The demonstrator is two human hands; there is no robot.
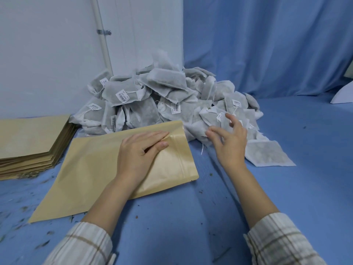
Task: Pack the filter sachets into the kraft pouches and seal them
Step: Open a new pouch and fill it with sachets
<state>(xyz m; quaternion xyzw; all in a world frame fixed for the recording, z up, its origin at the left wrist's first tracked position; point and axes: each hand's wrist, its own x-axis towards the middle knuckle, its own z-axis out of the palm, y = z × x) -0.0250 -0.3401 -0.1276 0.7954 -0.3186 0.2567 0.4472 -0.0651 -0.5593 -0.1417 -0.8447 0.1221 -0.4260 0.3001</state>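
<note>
Left hand (140, 150) presses kraft pouch (107, 169) flat-fingered; right hand (230, 142) hovers, fingers spread

A single wide-angle camera sits on the person's head, looking forward and down across the blue table (191, 217); it is close enough that both forearms enter from the bottom edge; the view faces the white wall (47, 54) and blue curtain (267, 44) behind the table; straight lines bow towards the edges.
</note>
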